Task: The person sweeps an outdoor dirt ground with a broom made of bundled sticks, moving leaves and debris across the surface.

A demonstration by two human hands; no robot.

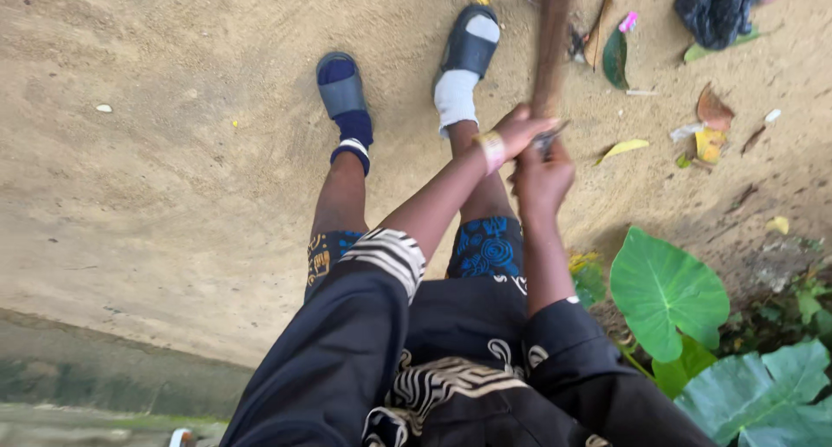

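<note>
Left hand (520, 131): closed round the broom handle (552, 48), fingers wrapped over the stick, a pale band at the wrist.
Right hand (542, 174): clenched on the same handle, just below the left hand and touching it, fist tight, no gap between fingers and stick.
Broom handle: brown, blurred, running from the two fists away toward the top edge, just right of the white-socked foot; far end hidden by the frame edge.
Feet: dark slide sandal with white sock (466, 57) just left of the handle; blue sandal with dark sock (342, 92) farther left, both flat on sandy ground (156, 152).
Litter: dry and green fallen leaves (711, 122) scattered right of the handle, a pink scrap (627, 21) near its upper stretch, a black plastic bag (718, 7) well to the right of the handle near the top corner.
Plants: broad green leaves (667, 291) below and right of the fists, close beside the right forearm.
Clothing: dark patterned sleeves (347, 343) below the hands, blue patterned shorts (485, 248) behind the forearms.
</note>
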